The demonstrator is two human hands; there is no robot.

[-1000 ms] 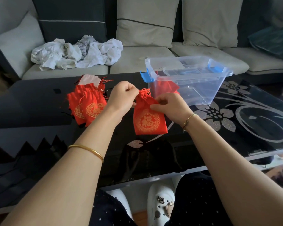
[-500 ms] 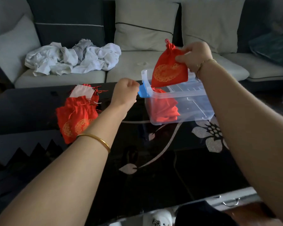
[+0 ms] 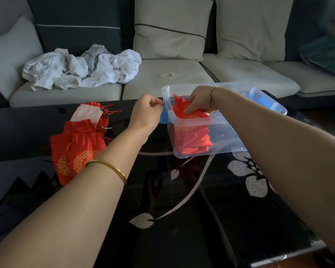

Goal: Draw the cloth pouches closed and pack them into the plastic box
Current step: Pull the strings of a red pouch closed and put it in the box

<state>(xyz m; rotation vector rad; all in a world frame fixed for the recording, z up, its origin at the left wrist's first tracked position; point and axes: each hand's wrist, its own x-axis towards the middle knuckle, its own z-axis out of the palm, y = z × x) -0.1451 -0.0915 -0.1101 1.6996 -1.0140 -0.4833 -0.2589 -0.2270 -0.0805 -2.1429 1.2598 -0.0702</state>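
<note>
Red pouch (image 3: 179, 111) in grip of right hand (image 3: 200, 100) inside plastic box (image 3: 230, 130), thumb hidden; left hand (image 3: 146, 113) a closed empty fist.

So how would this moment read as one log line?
step: pack | right hand: holds pouch in box | left hand: curled beside box, grip unclear | pile: on table

The plastic box (image 3: 226, 138) is seen to be clear, glossy plastic, with an opaque blue latch (image 3: 163, 118) at its 9 o'clock end. The top pouch (image 3: 190, 115) inside it and the pouch pile (image 3: 79, 147) at 9 o'clock are made of red cloth with a slight sheen, marked with gold emblems. The surface (image 3: 182, 238) is finished in black, mirror-glossy glass with glittery silver patterning. Matt woven fabric is shown on the sofa (image 3: 162, 78) at 12 o'clock, and polished gold-coloured metal on the bangle (image 3: 108, 167).
</note>
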